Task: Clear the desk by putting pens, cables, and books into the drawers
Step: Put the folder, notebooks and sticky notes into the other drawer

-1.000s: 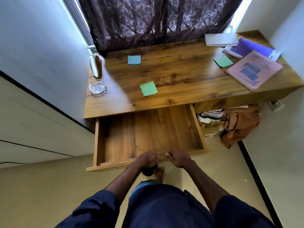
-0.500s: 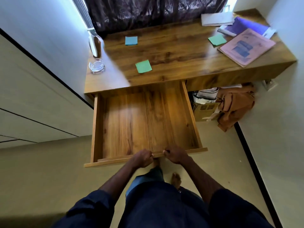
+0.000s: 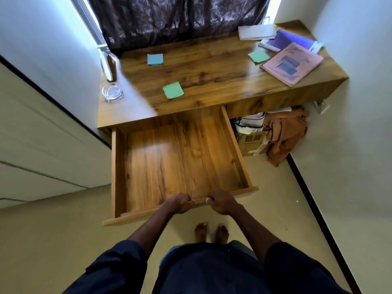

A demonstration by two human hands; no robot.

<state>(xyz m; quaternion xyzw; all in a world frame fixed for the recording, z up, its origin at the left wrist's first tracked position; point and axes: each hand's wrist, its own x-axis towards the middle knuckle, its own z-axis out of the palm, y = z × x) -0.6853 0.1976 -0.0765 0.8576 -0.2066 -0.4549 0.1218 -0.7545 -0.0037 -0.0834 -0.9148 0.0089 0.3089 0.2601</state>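
A wooden drawer [image 3: 180,160] stands pulled far out from under the wooden desk [image 3: 212,75], with nothing inside it. My left hand [image 3: 180,203] and my right hand [image 3: 221,201] both grip the drawer's front edge, close together near its middle. On the desk's right end lie a pink book [image 3: 291,63], a purple book [image 3: 286,42] and a grey booklet [image 3: 255,31]. Two green sticky pads, one near the front [image 3: 172,90] and one by the books [image 3: 258,56], and a blue pad [image 3: 155,59] lie on the top. No pens or cables show.
A glass ashtray [image 3: 112,93] and an upright white and brown object [image 3: 109,64] sit at the desk's left end. A cardboard box [image 3: 250,141] and brown cloth [image 3: 284,132] lie under the desk's right side. Walls close in left and right. My bare feet [image 3: 211,232] stand below the drawer.
Both hands have pulled the drawer out toward me, from half open to nearly full length. The view has shifted with it.
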